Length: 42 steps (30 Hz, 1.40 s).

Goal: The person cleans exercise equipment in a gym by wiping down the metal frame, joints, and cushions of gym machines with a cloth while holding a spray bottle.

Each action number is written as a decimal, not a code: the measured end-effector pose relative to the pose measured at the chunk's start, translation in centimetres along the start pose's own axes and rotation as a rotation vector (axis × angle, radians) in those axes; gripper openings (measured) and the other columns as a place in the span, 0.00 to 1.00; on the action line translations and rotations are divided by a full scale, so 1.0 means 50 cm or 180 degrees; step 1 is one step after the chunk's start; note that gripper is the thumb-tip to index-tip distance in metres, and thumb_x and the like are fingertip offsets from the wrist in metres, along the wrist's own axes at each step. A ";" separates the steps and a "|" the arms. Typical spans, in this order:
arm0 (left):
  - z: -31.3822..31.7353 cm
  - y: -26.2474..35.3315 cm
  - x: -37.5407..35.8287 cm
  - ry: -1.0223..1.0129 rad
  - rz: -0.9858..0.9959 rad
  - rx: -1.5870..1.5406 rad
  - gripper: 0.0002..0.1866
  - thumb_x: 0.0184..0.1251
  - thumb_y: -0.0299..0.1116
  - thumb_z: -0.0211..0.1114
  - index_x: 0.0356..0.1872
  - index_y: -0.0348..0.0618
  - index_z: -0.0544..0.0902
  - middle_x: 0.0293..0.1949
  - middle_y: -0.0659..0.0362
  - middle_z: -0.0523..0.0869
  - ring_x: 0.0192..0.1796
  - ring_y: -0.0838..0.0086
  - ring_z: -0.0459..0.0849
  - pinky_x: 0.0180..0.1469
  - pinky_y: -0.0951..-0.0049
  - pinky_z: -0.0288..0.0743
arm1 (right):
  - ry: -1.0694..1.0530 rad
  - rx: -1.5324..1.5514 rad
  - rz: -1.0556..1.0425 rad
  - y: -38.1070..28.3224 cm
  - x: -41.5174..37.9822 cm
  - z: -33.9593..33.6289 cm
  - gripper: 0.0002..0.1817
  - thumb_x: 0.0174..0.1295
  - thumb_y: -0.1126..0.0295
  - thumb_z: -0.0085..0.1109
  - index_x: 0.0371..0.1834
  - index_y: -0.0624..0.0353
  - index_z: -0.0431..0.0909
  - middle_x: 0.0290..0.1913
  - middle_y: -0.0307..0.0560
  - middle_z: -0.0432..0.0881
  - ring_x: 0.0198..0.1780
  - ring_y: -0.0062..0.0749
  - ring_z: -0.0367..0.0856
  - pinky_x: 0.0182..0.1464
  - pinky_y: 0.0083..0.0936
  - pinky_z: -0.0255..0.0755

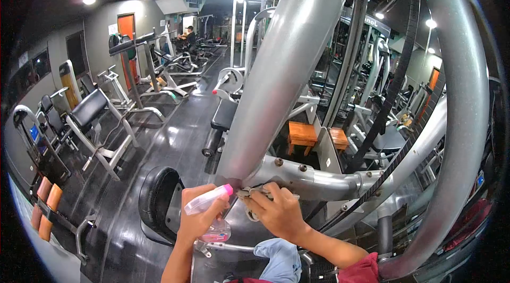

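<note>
My left hand (199, 211) is wrapped round a spray bottle (217, 231) with a white trigger head, a pink nozzle tip and a clear lower body that shows pink. The nozzle points right, toward the joint of a thick silver machine frame (276, 65). Close beside it, my right hand (279, 211) has its fingers curled over a greyish, cloth-like piece (246, 194), pressed near where the slanted tube meets a horizontal tube (324, 183). Most of that piece is hidden under my fingers.
A black padded seat (159, 203) stands left of my hands. A curved silver tube (457, 97) and a black belt (390, 70) rise on the right. Beyond are a wooden stool (303, 134), several gym machines, a mirror and a distant person (189, 37).
</note>
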<state>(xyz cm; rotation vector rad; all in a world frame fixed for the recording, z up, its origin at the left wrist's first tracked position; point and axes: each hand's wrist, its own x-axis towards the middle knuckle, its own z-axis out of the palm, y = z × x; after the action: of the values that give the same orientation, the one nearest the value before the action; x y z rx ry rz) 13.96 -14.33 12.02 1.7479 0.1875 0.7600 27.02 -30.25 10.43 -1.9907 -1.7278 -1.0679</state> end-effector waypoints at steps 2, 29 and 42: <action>0.002 -0.001 0.000 0.0017 -0.0024 -0.0025 0.14 0.64 0.34 0.65 0.22 0.33 0.84 0.17 0.60 0.82 0.17 0.83 0.77 0.20 0.79 0.68 | -0.0014 -0.0055 -0.0123 -0.009 -0.008 0.024 0.14 0.50 0.64 0.63 0.41 0.48 0.85 0.37 0.29 0.76 0.44 0.28 0.74 0.33 0.24 0.73; 0.006 -0.011 -0.028 0.0005 -0.0299 -0.0146 0.13 0.64 0.33 0.65 0.24 0.33 0.84 0.18 0.61 0.82 0.18 0.83 0.77 0.21 0.80 0.69 | 0.0280 0.0325 0.0418 0.058 -0.025 -0.050 0.16 0.39 0.70 0.68 0.36 0.43 0.87 0.37 0.27 0.82 0.37 0.30 0.78 0.33 0.26 0.76; -0.003 -0.007 -0.042 0.0027 -0.0315 -0.0230 0.12 0.63 0.31 0.64 0.24 0.32 0.84 0.19 0.60 0.83 0.18 0.82 0.78 0.21 0.80 0.70 | 0.0080 0.0573 0.0514 0.084 -0.021 -0.100 0.20 0.36 0.70 0.72 0.38 0.43 0.87 0.37 0.28 0.84 0.38 0.31 0.78 0.33 0.28 0.78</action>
<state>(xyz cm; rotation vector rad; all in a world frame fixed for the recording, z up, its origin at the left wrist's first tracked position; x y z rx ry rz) 12.33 -15.13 10.90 1.6550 0.2475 0.6941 29.31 -35.22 14.12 -1.9568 -1.5602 -0.8493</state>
